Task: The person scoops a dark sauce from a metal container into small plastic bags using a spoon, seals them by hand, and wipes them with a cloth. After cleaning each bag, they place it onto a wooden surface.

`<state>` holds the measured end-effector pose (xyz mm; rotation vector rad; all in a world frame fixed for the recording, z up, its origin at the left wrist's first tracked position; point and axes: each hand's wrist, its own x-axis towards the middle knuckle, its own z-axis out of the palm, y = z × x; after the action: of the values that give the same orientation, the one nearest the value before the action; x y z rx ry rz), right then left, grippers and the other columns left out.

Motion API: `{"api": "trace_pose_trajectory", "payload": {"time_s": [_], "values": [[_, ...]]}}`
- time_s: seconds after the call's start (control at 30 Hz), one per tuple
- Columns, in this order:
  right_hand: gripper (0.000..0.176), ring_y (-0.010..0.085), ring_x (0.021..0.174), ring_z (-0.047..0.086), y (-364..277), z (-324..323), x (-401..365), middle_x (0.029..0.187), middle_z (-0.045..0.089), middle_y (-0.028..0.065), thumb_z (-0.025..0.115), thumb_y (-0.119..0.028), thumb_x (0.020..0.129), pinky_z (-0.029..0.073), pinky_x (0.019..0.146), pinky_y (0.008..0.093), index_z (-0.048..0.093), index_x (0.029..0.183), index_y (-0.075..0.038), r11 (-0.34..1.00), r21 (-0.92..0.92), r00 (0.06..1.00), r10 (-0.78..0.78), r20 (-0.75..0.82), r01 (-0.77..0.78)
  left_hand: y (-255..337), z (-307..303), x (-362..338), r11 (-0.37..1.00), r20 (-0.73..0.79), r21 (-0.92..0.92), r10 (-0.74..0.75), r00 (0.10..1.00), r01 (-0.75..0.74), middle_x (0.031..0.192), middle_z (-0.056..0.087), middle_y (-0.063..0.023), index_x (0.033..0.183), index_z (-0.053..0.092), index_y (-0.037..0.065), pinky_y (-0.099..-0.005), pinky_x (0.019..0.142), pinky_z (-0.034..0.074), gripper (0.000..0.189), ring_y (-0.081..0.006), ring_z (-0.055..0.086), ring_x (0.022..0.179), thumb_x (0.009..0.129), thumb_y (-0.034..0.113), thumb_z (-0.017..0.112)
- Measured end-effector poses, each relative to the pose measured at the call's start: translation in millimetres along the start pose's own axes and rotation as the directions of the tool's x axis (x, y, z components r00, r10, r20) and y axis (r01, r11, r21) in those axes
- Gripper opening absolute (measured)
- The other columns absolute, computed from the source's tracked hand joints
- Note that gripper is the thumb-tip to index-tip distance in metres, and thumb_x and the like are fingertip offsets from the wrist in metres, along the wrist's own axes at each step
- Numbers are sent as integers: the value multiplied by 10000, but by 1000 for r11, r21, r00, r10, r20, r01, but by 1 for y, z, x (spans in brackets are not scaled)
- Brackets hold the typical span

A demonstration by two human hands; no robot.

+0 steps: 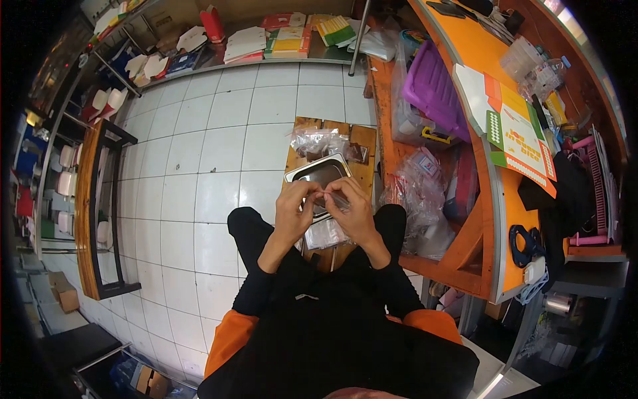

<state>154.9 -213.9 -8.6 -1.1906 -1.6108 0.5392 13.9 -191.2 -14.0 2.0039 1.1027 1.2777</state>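
Observation:
My left hand (296, 207) and my right hand (352, 211) meet over a metal tray (343, 159), their fingertips pinched together. Between them is what looks like a small clear plastic bag (340, 199), mostly hidden by the fingers. The tray has a shiny rim and a dark inside, and rests on a small wooden table (364, 174) in front of my knees. Beyond the tray lie clear bags with brown contents (320, 142). On the near side, partly below my right hand, sits a stack of clear plastic bags (324, 235).
To the right stands an orange workbench (444, 33) with printed cardboard (522, 133) and dark-handled scissors (524, 245). A purple basket (432, 90) and bundled plastic bags (417, 193) fill its lower shelf. A wooden bench (90, 213) stands left; folded boxes (290, 41) line the far shelf.

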Motion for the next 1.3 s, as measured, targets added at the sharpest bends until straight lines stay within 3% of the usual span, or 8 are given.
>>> {"api": "trace_pose_trajectory", "payload": {"time_s": [0.13,0.33,0.77,0.9,0.97,1.07,1.17,1.3], "values": [[120,265,733,514,3,5,-4,770,527,107,614,-60,752,407,656,339,534,821,-2,999,-33,999,-32,-20,32,-2,3,0,990,-77,103,104,992,-96,749,601,-44,772,563,53,-311,717,349,112,-207,564,726,695,-25,588],[125,263,731,517,8,-1,-10,774,531,109,618,-51,748,404,670,341,531,823,-3,981,-185,998,-57,27,61,-11,-3,1,986,-167,166,23,986,5,839,624,-50,776,559,60,-341,823,304,74,-198,575,828,733,7,588],[156,315,798,529,22,-8,-8,817,548,126,617,-71,763,416,708,395,541,880,-1,989,-139,998,59,19,-55,-35,9,0,987,-186,2,-156,970,159,872,639,-46,796,592,44,-316,843,309,43,-202,536,821,799,87,598],[175,253,780,550,13,-9,10,834,578,114,645,-80,745,440,683,323,583,887,2,978,-208,999,-31,-13,27,-37,14,2,969,-147,-66,-247,958,240,897,638,-50,845,608,43,-318,821,352,76,-227,526,822,809,110,608],[167,257,786,564,31,-11,17,811,592,111,648,-92,741,448,696,319,600,873,-3,959,-260,991,-93,98,116,-37,22,3,963,-96,-90,-264,960,256,921,636,-55,868,617,48,-319,815,369,91,-240,527,841,813,120,613],[142,317,785,540,64,-18,30,790,606,125,642,-120,720,418,715,402,604,813,-19,959,-247,973,177,148,-136,-27,17,9,925,-66,-277,-289,955,260,977,607,-79,977,567,19,-304,820,389,182,-208,540,888,810,78,609],[106,321,774,541,105,-29,49,739,606,126,626,-106,724,419,716,410,615,781,-18,949,-247,958,240,160,-196,-41,11,-4,913,-74,-299,-311,948,276,951,579,-86,985,522,-7,-276,807,411,195,-176,542,895,794,-35,545],[105,315,755,539,160,-33,70,749,604,121,625,-108,725,420,701,405,631,803,-38,864,-503,995,54,81,-6,-58,-1,-26,896,-70,-338,-330,941,289,847,540,-83,781,507,-3,-268,782,403,120,-178,535,862,736,-111,481]]}}
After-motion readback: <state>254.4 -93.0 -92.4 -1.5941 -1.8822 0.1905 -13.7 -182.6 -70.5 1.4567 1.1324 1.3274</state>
